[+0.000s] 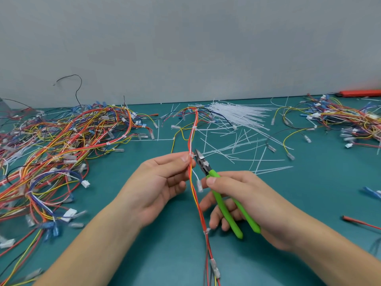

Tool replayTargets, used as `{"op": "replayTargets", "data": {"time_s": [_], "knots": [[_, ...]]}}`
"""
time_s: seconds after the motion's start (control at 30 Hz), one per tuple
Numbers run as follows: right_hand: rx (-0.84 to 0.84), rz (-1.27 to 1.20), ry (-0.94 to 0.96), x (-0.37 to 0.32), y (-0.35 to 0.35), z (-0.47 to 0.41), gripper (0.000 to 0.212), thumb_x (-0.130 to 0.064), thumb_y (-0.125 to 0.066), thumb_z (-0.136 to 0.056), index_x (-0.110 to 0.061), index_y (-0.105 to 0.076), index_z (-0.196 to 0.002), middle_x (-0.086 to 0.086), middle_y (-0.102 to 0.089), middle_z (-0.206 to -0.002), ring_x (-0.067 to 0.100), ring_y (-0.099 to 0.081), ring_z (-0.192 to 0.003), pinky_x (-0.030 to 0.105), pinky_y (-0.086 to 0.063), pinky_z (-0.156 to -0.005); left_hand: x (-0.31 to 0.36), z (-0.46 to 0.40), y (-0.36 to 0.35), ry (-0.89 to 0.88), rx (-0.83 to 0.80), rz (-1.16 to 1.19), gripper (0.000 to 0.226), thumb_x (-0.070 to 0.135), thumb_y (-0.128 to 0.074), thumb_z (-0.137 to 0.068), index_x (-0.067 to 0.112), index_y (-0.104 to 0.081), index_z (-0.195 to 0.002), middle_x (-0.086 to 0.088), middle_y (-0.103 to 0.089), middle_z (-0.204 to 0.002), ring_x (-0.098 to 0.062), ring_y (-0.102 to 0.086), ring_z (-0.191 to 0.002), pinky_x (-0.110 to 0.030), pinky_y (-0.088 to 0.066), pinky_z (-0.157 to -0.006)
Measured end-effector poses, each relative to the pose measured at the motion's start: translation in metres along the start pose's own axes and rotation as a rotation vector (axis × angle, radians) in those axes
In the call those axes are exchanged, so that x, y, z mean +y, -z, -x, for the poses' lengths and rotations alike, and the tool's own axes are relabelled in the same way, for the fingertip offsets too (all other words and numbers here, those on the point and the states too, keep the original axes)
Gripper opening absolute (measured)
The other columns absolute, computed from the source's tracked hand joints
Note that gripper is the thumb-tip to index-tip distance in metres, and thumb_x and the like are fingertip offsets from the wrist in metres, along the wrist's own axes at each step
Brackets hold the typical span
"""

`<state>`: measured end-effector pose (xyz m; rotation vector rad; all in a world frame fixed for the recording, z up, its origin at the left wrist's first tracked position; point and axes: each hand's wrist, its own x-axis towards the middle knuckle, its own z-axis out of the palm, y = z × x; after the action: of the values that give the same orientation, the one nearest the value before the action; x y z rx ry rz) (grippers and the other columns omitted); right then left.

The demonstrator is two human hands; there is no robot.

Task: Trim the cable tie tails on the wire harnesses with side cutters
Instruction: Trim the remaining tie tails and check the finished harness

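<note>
**Teal bench buried in wire, cutters at the tie**

Left edge of the bench (pixel 127 240) is basically one huge tangle of wire harnesses (pixel 55 149), red, orange, yellow, blue and black wire with white and clear connectors sticking out everywhere. The mat is teal and runs back to a plain grey wall (pixel 185 42), and one black wire loops up against it near the back left.

Middle of the bench, the left hand (pixel 162 182) pinches a red/orange/yellow harness (pixel 195 195) between thumb and fingertips right at a white cable tie (pixel 192 155). That harness runs from the back of the bench down past the front edge. The right hand (pixel 241 201) has its fingers wrapped around the green handles of the side cutters (pixel 218 190), blades slightly parted just beside the tie.

Behind the hands there's a scatter of cut tie tails (pixel 237 149) and a bundle of fresh white ties (pixel 237 114) near the back edge. Right side has another harness pile (pixel 340 120), plus a red bar-shaped thing (pixel 360 93) at the back right corner, too blurry to identify
</note>
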<state>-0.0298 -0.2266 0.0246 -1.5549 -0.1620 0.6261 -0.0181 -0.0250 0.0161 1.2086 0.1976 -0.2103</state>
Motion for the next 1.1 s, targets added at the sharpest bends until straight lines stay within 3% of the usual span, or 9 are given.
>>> {"op": "replayTargets", "data": {"time_s": [0.4,0.57,0.73,0.93,1.03,1.1], "knots": [[-0.023,0.023,0.016,0.001,0.001,-0.001,0.034,-0.044,-0.065,-0.086,-0.012,-0.069,-0.097,0.017,-0.076,-0.091,0.029,-0.065,-0.063,0.032,-0.047,-0.053,-0.003,0.001,-0.002,0.008,0.026,-0.022,0.027,0.022,-0.078,-0.075,0.007,-0.080,-0.097,-0.006,-0.074,-0.086,-0.008,-0.066,-0.064,-0.019,-0.054,-0.056],[-0.016,0.035,0.028,0.003,0.001,-0.002,0.024,-0.035,-0.063,-0.101,-0.011,-0.067,-0.096,0.017,-0.075,-0.090,0.028,-0.065,-0.061,0.031,-0.046,-0.051,-0.004,0.001,-0.003,0.014,0.027,0.001,0.032,0.021,-0.077,-0.075,0.005,-0.078,-0.102,-0.005,-0.074,-0.086,-0.009,-0.066,-0.065,-0.019,-0.055,-0.058],[-0.026,0.023,0.027,0.003,0.000,-0.002,0.024,-0.034,-0.059,-0.102,-0.017,-0.067,-0.087,0.022,-0.075,-0.092,0.030,-0.067,-0.062,0.032,-0.049,-0.052,-0.005,0.001,-0.005,0.015,0.026,0.009,0.028,0.019,-0.074,-0.081,0.004,-0.076,-0.104,-0.005,-0.074,-0.087,-0.009,-0.066,-0.066,-0.019,-0.055,-0.059],[-0.028,0.018,0.020,0.003,0.001,-0.003,0.027,-0.034,-0.056,-0.103,-0.009,-0.066,-0.100,0.021,-0.075,-0.090,0.030,-0.067,-0.062,0.033,-0.051,-0.055,-0.008,0.002,-0.007,0.004,0.047,0.032,0.022,0.016,-0.072,-0.085,0.004,-0.075,-0.103,-0.004,-0.075,-0.084,-0.008,-0.066,-0.065,-0.019,-0.055,-0.058],[-0.018,0.038,0.042,0.003,-0.001,-0.002,0.029,-0.033,-0.055,-0.104,-0.021,-0.070,-0.083,0.018,-0.073,-0.080,0.029,-0.064,-0.056,0.031,-0.049,-0.051,-0.010,0.002,-0.009,-0.002,0.055,0.045,0.021,0.015,-0.072,-0.086,0.003,-0.076,-0.102,-0.003,-0.074,-0.081,-0.008,-0.065,-0.064,-0.018,-0.055,-0.058],[0.009,0.046,0.044,0.005,-0.002,-0.003,0.031,-0.033,-0.053,-0.105,-0.019,-0.067,-0.080,0.016,-0.069,-0.073,0.028,-0.062,-0.050,0.031,-0.047,-0.050,-0.011,0.002,-0.010,-0.006,0.056,0.042,0.022,0.017,-0.073,-0.083,0.004,-0.076,-0.101,-0.003,-0.074,-0.081,-0.008,-0.065,-0.063,-0.018,-0.055,-0.059]]}}
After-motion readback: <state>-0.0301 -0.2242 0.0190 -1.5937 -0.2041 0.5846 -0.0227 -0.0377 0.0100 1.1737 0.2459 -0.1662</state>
